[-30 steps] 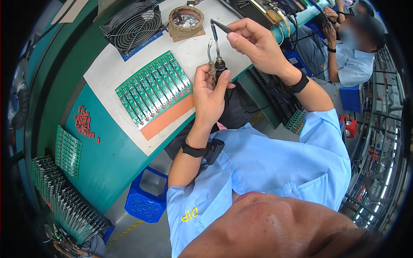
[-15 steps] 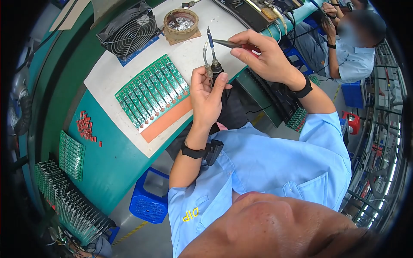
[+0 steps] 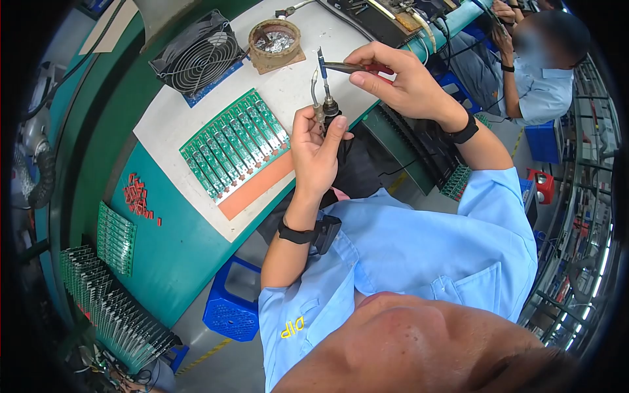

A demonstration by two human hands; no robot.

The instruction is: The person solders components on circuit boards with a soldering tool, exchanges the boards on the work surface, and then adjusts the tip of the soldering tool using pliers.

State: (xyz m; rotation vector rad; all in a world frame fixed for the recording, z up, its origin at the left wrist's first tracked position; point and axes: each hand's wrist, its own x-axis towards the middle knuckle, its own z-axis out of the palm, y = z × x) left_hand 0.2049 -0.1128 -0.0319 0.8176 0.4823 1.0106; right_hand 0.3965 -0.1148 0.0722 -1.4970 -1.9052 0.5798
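My left hand [image 3: 314,157] is wrapped around the dark handle of a soldering iron [image 3: 331,107], which points up with a thin metal tube running alongside it. From the right, needle-nose pliers [image 3: 345,67] with red handles reach across, their jaws at the bluish shaft near the iron's tip. Those handles are gripped between the thumb and fingers of my right hand [image 3: 401,82]. Whether the jaws are clamped tight is too small to tell. Below and left of the iron, a panel of green circuit boards [image 3: 229,144] lies on the white sheet [image 3: 157,124].
A round solder-filled pot [image 3: 253,51] and a black fan [image 3: 196,59] stand at the back. Small red parts [image 3: 136,196], another green panel [image 3: 116,237] and a rack of boards [image 3: 111,304] are at left. A co-worker [image 3: 544,85] sits at right.
The whole view has shifted slightly, moving the bench a little to the right. Both hands keep their holds, with the pliers still at the iron's shaft and turned slightly more level.
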